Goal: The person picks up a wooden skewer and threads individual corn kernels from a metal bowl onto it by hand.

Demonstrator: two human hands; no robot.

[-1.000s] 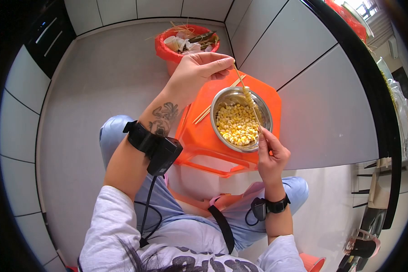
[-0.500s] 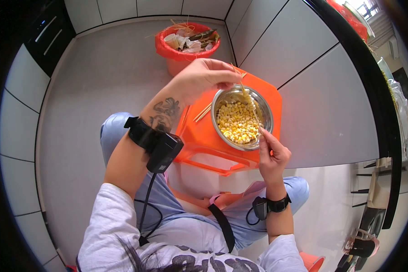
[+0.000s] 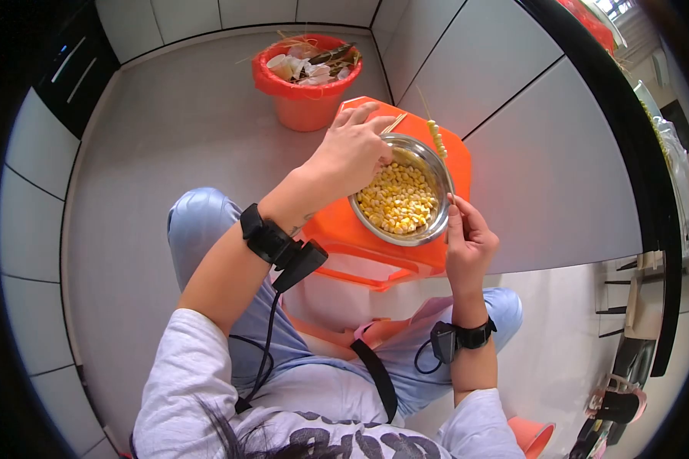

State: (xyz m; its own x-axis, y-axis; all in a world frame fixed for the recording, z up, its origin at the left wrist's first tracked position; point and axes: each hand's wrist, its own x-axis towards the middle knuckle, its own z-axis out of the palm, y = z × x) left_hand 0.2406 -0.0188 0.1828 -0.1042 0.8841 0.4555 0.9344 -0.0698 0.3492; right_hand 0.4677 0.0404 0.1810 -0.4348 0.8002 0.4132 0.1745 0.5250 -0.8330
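My right hand (image 3: 471, 239) is closed in a pinch on the lower end of a thin skewer, beside the bowl's right rim. Pale yellow corn kernels (image 3: 436, 139) are threaded in a row near the skewer's far end, and its thin tip sticks out beyond them. A steel bowl (image 3: 444, 172) of loose corn kernels (image 3: 396, 200) rests on an orange plastic stool (image 3: 337, 222). My left hand (image 3: 354, 147) reaches over the bowl's upper left rim, thumb and forefinger low at the kernels; anything between them is hidden.
More thin sticks (image 3: 393, 123) lie on the stool behind the bowl. Beyond the stool stands a red-lined waste bin (image 3: 308, 90) filled with scraps. A grey cabinet panel (image 3: 551, 168) rises close on the right. A cable (image 3: 266, 336) hangs from my left wrist device.
My left hand has let go of the skewer's upper end and moved down and left to the bowl. The skewer has swung upright, its far end now beyond the bowl's far right rim.
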